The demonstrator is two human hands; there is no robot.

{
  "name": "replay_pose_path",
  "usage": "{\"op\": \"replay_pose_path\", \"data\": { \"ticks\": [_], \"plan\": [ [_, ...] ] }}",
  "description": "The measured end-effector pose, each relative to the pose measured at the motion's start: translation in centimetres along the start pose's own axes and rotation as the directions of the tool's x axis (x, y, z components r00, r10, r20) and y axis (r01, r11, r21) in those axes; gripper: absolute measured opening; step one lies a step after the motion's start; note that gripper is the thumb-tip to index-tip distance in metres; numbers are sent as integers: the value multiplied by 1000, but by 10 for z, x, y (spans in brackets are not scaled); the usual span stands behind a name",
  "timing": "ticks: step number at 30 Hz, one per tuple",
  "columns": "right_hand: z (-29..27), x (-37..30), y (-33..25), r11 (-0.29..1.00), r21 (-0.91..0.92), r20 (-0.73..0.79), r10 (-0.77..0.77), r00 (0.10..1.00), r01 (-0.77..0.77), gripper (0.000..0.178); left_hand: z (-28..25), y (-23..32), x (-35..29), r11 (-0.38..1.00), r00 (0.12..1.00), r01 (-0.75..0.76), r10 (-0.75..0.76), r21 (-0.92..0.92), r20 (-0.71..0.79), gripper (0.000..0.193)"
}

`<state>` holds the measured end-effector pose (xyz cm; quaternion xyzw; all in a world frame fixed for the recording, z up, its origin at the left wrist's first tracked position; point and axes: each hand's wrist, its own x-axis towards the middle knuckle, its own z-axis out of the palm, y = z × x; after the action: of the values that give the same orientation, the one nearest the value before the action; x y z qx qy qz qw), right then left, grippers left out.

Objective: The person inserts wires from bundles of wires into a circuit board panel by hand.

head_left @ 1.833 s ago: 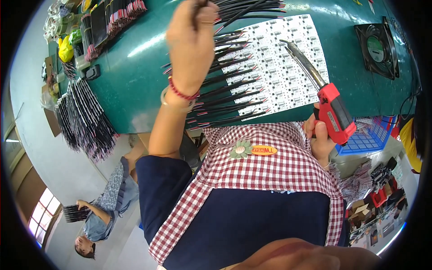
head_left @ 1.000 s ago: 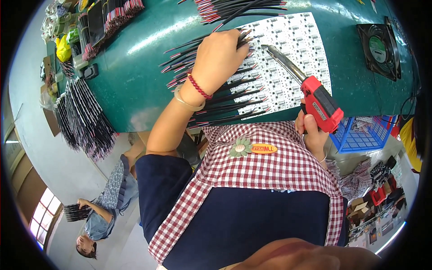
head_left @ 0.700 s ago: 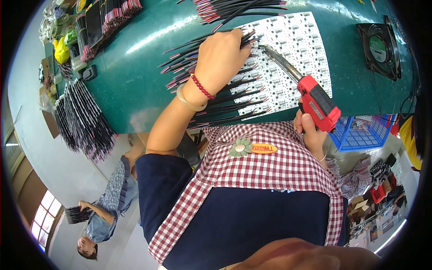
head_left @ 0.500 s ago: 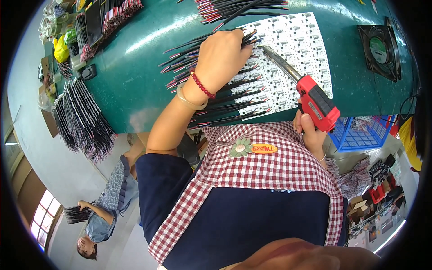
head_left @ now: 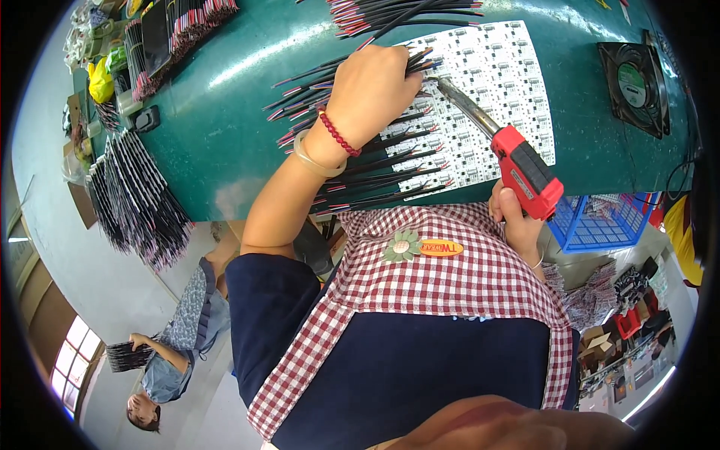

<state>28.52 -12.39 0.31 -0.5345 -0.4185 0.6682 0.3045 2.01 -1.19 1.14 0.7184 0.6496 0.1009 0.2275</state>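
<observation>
A square black fan (head_left: 634, 86) is noted on the green table (head_left: 214, 142), toward its right end. A blue basket (head_left: 592, 240) is observed beyond the near edge. A yellow bag (head_left: 101, 81), a co-worker (head_left: 166, 375) and a paned window (head_left: 75, 345) are recorded at left.

The left arm (head_left: 271, 217) bends at the elbow (head_left: 261, 244), its forearm (head_left: 292, 187) slanting up and right. The left hand (head_left: 371, 90) lies palm down, fingers curled under, thumb (head_left: 411, 86) drawn close in a pinch. The right hand (head_left: 517, 225) sits lower, near the body, fingers wrapped in a grip, thumb pointing upward.
</observation>
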Motion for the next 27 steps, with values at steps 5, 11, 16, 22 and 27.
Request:
{"op": "replay_pose_path", "data": {
  "ticks": [5, 11, 16, 22, 27],
  "plan": [
    [4, -1, -13, 989, 112, -39, -92, 995, 96, 38, 0, -1, 0, 1000, 1000, -27, 27, 8, -4, 26],
    [1, -1, -5, 999, 5, -23, -47, 999, 47, 34, -1, -2, 4, 999, 999, -36, 36, 2, 18, 27],
    [1, -1, -5, 994, 111, -65, 20, 998, -13, 9, -1, -3, 5, 999, 999, -37, 37, -2, 27, 27],
    [-3, 1, -6, 1000, 18, -65, -24, 998, 25, 10, -4, -2, 7, 999, 998, -34, 33, 17, 47, 27],
    [-3, 0, -11, 991, 130, -136, 2, 991, 15, 14, -5, -2, 9, 999, 997, -32, 31, 19, 68, 27]
  ]
}}
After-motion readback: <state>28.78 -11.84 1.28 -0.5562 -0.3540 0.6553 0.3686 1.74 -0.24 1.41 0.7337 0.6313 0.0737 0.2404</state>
